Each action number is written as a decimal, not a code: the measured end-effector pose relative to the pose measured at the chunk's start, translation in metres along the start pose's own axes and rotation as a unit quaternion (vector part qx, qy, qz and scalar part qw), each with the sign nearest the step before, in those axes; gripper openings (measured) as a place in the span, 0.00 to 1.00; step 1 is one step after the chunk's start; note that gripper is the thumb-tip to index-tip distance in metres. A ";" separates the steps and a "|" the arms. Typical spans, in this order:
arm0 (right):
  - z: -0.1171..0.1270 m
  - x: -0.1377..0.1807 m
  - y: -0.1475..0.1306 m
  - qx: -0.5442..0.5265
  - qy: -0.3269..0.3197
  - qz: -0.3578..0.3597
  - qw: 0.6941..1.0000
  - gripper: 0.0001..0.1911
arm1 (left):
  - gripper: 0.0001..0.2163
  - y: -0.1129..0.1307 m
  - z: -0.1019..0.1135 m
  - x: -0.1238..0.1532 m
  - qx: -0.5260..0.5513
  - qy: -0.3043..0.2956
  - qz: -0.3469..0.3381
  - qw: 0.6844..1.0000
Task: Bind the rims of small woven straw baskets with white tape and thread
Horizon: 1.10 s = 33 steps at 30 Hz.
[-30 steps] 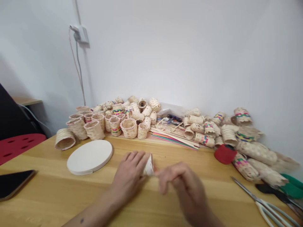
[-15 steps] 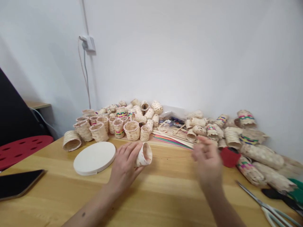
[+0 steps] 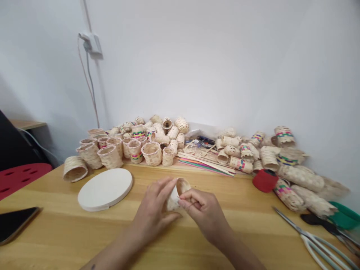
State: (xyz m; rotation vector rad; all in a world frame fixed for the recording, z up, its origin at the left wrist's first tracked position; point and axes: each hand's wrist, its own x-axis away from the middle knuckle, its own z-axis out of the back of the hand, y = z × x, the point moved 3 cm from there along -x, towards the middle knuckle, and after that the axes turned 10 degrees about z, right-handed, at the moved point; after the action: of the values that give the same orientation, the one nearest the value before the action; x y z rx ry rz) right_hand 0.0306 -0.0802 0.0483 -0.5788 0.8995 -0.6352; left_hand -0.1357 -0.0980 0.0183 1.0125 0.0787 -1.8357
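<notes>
My left hand is wrapped round a small pale woven basket just above the wooden table, its open mouth facing up and away. My right hand is against the basket's right side, fingers pinched on a thin thread or strip at its rim; I cannot make out exactly what it is.
A round white disc lies left of my hands. Several small woven baskets and woven tubes are heaped along the wall, with coloured strips, a red object, scissors at right, a phone at left.
My right hand swung out to the right toward the red object, then came back and closed on the basket's rim. The left hand has kept hold of the basket throughout.
</notes>
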 end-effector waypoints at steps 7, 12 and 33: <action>0.015 -0.001 -0.006 0.081 -0.047 0.163 0.982 0.09 | 0.39 -0.024 0.001 -0.006 0.228 -0.135 0.139 0.954; 0.016 0.001 -0.009 0.171 0.002 0.242 0.955 0.11 | 0.31 -0.017 0.000 -0.003 0.212 -0.094 0.146 0.962; 0.048 -0.006 0.069 0.192 -0.023 -0.149 0.970 0.17 | 0.29 0.002 0.047 -0.010 0.031 0.241 -0.008 0.970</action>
State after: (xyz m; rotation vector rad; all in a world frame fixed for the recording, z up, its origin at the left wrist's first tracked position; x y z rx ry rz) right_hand 0.0857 -0.0202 0.0272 -0.3777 0.6262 -1.0359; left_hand -0.1612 -0.1134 0.0558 1.4880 0.3245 -1.5783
